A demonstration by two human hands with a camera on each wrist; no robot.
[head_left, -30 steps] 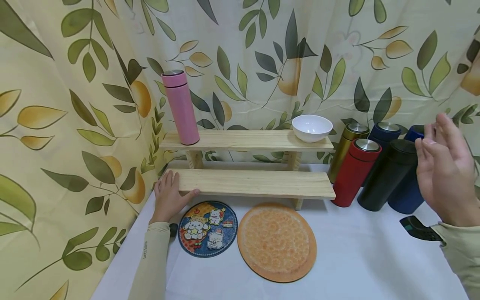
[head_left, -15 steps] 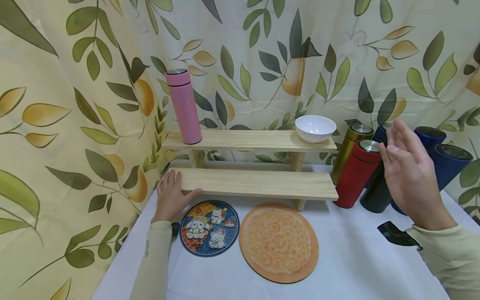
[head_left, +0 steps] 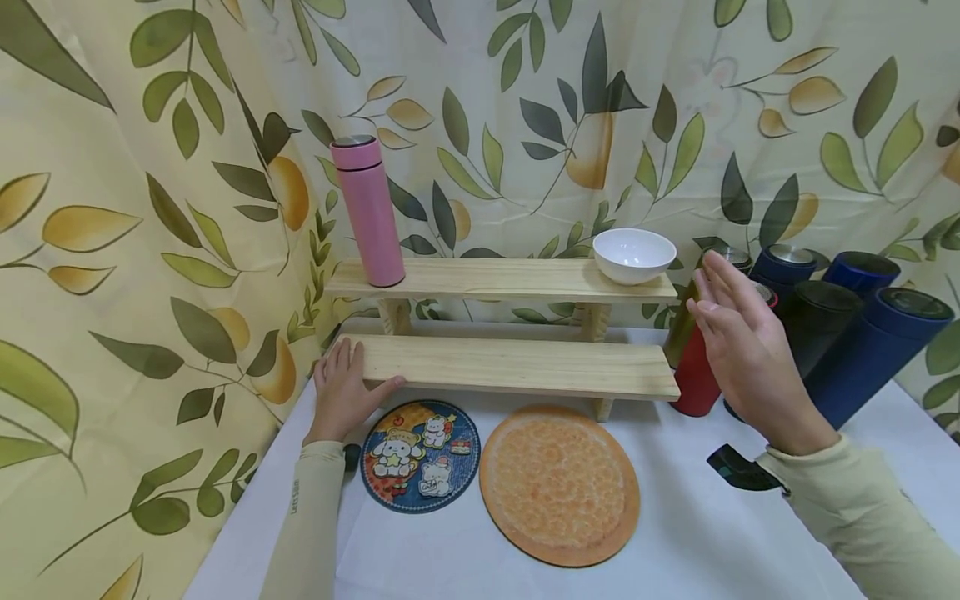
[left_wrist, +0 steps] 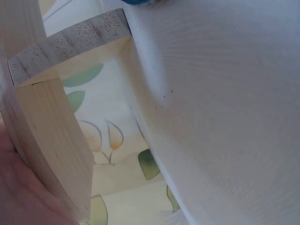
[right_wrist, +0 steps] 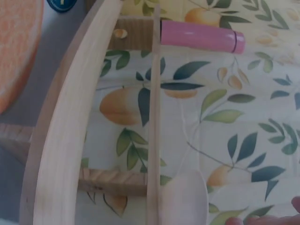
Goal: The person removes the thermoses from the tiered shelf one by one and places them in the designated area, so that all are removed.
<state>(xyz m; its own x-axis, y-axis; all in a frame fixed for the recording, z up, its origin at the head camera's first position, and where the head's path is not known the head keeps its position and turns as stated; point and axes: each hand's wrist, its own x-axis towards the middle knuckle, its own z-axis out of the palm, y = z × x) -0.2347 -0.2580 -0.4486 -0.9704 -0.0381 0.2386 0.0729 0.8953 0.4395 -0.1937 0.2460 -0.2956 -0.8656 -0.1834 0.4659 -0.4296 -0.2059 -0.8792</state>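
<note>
My left hand (head_left: 341, 396) rests on the left end of the lower board of a two-tier wooden shelf (head_left: 517, 367), its thumb spread along the front edge. In the left wrist view, part of this hand (left_wrist: 23, 187) lies against the wood. My right hand (head_left: 753, 358) is raised with its fingers extended and nothing in it. It covers part of a red thermos bottle (head_left: 693, 383); I cannot tell whether they touch. A pink thermos bottle (head_left: 369, 212) stands on the upper board's left end. A white bowl (head_left: 633, 257) sits on its right end.
Behind the right hand stand a gold bottle (head_left: 678, 329), a black bottle (head_left: 817, 321) and several blue bottles (head_left: 892, 350). A round cartoon mat (head_left: 420, 457) and a round tan mat (head_left: 558, 487) lie before the shelf. A leaf-patterned curtain (head_left: 480, 50) hangs behind.
My right hand has moved leftward from beside the blue bottles, past the black one, to in front of the red bottle. The left hand stays on the shelf.
</note>
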